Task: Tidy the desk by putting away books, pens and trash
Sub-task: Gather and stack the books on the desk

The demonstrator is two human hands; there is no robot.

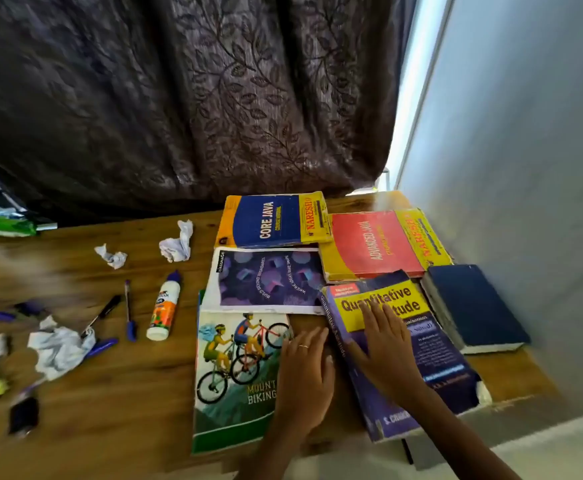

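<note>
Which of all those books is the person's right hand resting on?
The purple Quantitative Aptitude book, at the desk's near right. The right hand lies flat on its yellow title panel; the left hand lies beside it, partly over the mountain biking book.

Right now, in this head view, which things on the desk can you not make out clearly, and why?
- Small dark items at the left edge: motion blur, kind unclear.
- Quantitative Aptitude book: the right hand hides part of the title.
- Mountain Biking notebook: the left hand covers its right edge.
- Dark blue book: no title visible.
- Green packet: cut by the left edge.
</note>
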